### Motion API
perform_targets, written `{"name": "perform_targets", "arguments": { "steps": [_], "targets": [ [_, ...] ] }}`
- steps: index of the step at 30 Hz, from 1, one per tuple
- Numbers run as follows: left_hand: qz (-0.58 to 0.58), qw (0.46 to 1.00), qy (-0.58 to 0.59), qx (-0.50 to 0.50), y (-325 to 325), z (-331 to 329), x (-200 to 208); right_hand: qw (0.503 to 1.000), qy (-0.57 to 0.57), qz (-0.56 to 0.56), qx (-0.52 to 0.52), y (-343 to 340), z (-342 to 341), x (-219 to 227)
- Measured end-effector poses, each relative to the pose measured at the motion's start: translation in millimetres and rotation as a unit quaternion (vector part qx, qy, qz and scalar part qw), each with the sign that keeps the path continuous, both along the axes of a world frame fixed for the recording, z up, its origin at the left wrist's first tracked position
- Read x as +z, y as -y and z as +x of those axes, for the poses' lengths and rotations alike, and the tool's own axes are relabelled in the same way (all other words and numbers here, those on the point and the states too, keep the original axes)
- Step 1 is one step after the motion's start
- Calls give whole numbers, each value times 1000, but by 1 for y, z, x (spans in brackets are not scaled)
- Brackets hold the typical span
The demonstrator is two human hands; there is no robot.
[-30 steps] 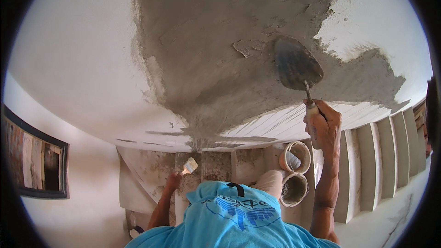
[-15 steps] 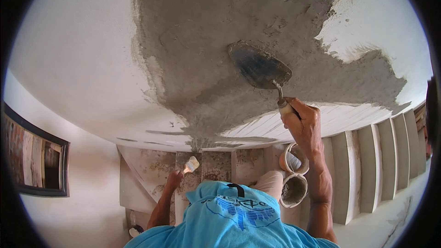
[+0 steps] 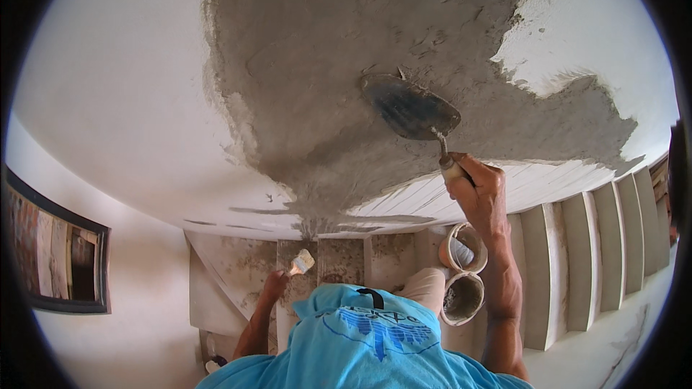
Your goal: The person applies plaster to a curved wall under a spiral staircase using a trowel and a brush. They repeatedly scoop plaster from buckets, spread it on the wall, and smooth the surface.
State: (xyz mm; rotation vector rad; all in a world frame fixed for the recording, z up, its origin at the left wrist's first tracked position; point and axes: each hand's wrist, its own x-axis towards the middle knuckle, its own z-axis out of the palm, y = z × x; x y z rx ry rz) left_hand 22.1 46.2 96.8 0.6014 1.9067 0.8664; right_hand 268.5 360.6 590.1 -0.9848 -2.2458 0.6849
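Note:
My right hand is closed around the handle of a trowel, its arm reaching up. The trowel's dark, leaf-shaped blade lies against a broad patch of wet grey plaster on the white wall. A small ridge of plaster shows at the blade's upper edge. Lower down at the left, my left hand grips a paintbrush by its handle, the pale bristles pointing up and away from me. The brush is apart from the plaster.
Stairs climb to the right, and stained steps lie below the wall. Beside my leg stand a bucket with a pale object inside and a second bucket holding grey mix. A dark-framed window is at the left.
The trowel and my right hand have shifted very slightly to the right, and a small plaster ridge now shows at the blade's upper edge. My left hand and the brush have barely moved.

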Motion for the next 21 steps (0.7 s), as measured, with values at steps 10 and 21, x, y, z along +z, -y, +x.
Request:
{"name": "perform_targets", "arguments": {
  "steps": [10, 21],
  "targets": [
    [36, 998, -45, -14, 6, -6, -9, 996, -75, 26, -30, -4, 13, 33],
    [94, 986, -120, -60, 6, -6, -4, 998, -57, 6, 4, -14, 2, 21]
  ]
}}
